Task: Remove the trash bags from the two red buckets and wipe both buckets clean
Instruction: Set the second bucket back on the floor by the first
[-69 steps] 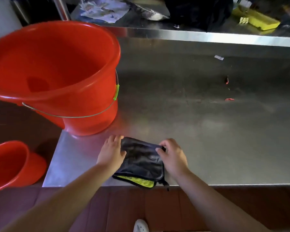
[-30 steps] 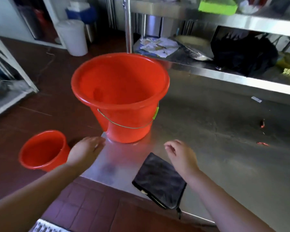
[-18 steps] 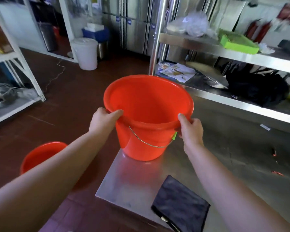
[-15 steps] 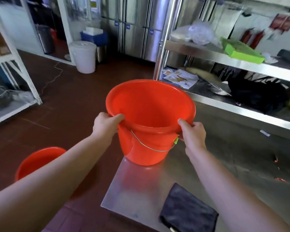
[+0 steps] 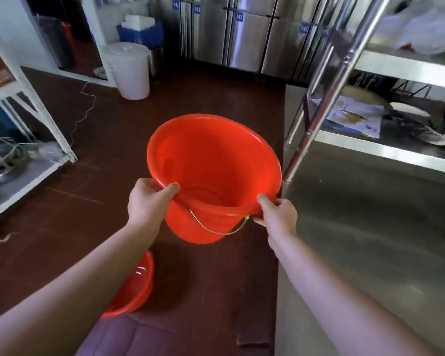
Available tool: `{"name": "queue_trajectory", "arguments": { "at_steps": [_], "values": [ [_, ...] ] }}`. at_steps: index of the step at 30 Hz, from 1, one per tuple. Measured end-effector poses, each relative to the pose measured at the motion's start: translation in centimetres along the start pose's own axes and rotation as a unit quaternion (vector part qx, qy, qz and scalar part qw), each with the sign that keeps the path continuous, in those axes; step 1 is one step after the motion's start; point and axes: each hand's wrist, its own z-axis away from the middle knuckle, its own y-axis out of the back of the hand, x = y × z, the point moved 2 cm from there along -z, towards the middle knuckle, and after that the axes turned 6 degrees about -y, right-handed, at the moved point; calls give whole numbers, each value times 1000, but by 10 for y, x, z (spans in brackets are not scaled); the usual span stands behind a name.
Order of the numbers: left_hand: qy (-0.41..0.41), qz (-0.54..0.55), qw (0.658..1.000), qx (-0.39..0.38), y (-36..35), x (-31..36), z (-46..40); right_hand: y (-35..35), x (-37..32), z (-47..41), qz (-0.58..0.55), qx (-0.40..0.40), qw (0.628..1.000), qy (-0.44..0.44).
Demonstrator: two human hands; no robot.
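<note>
So I have the larger red bucket (image 5: 216,160) up in the air, both of my hands clamped on its rolled rim. My left hand (image 5: 145,204) grips the near-left edge with the thumb hooked over the lip and inside; my right hand (image 5: 278,214) pinches the near-right edge, thumb on top, just by the green clip where the thin wire bail (image 5: 211,228) hangs in a slack curve under the rim. The plastic is smooth and glossy, a tapered round shape, tilted so its mouth faces me and I can see the ringed bottom inside (bare plastic, no liner showing). It hangs over the dark red-brown tiled floor (image 5: 88,201), left of the brushed steel table (image 5: 370,227).

The second red bucket (image 5: 131,291), smaller and just as shiny, stands on the floor below my left forearm, partly hidden by it.

Half a second ago the big bucket stood on the table's corner with my hands on the same two spots of the rim; now it is off the steel and out past the table edge, tipped more toward me. The dark cloth that lay near the table's front edge is out of view now. A white lidded bin (image 5: 130,70) sits farther back on the floor.
</note>
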Motion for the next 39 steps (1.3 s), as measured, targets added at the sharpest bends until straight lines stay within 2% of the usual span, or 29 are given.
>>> {"name": "queue_trajectory", "arguments": {
  "at_steps": [5, 11, 18, 21, 24, 27, 33, 39],
  "values": [
    [44, -50, 997, -40, -22, -52, -54, -46, 50, -40, -23, 21, 996, -81],
    [83, -158, 981, -81, -79, -123, -118, -97, 124, -108, -18, 64, 982, -177],
    [123, -235, 945, -192, -156, -229, -190, -138, 229, -200, 93, 83, 945, -304],
    [136, -255, 927, -239, -188, -287, -216, -154, 280, -234, 68, 122, 938, -316],
    [149, -285, 910, -262, -223, -345, -233, -169, 327, -266, 5, 161, 924, -347],
    [141, -322, 894, -277, -259, -403, -244, -178, 379, -300, -8, 188, 911, -368],
    [117, -333, 887, -298, -315, -495, -259, -191, 459, -361, -45, 233, 907, -347],
    [102, -328, 888, -305, -346, -544, -268, -193, 509, -394, -23, 265, 912, -313]
  ]
}}
